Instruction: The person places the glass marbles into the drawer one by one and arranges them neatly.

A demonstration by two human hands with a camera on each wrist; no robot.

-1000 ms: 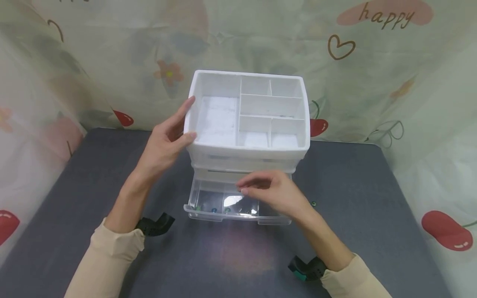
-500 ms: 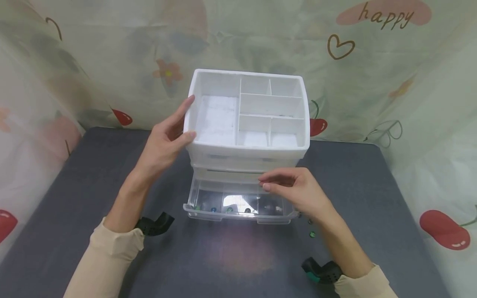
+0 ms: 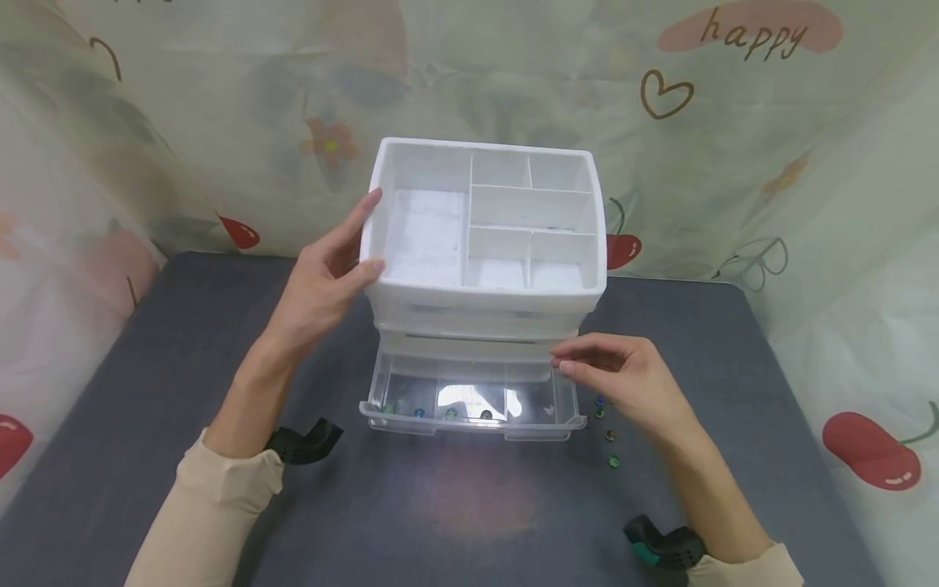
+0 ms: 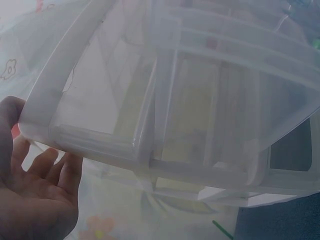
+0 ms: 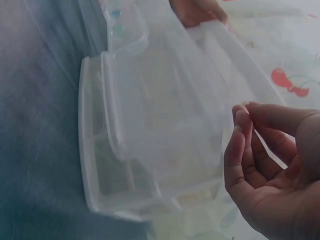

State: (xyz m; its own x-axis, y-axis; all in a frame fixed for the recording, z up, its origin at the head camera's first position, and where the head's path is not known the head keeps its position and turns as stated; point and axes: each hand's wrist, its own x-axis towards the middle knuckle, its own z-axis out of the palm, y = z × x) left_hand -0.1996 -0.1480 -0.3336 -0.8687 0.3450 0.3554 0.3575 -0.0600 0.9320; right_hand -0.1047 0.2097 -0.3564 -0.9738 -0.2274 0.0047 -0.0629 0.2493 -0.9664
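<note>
A white plastic drawer organizer (image 3: 484, 297) with a divided top stands on the table. My left hand (image 3: 315, 277) grips its left side, thumb at the front edge and fingers along the side. The clear lower drawer (image 3: 469, 427) is pulled out toward me. Inside it, several small glassy marbles lie along the front, among them a blue marble (image 3: 420, 412) and a dark marble (image 3: 487, 414). My right hand (image 3: 623, 379) hovers over the drawer's right edge, thumb near the loosely bent fingertips, nothing visible between them. Several marbles lie beside the drawer, including a green marble (image 3: 614, 461).
The dark grey table (image 3: 469, 522) spreads around the organizer. A patterned curtain (image 3: 257, 98) hangs behind and at both sides. Each wrist wears a black strap mount, such as the left wrist mount (image 3: 304, 443).
My right hand has moved right, from over the drawer's middle to its right edge. More marbles on the table and a dark one in the drawer show clearly now. My left hand stays put.
</note>
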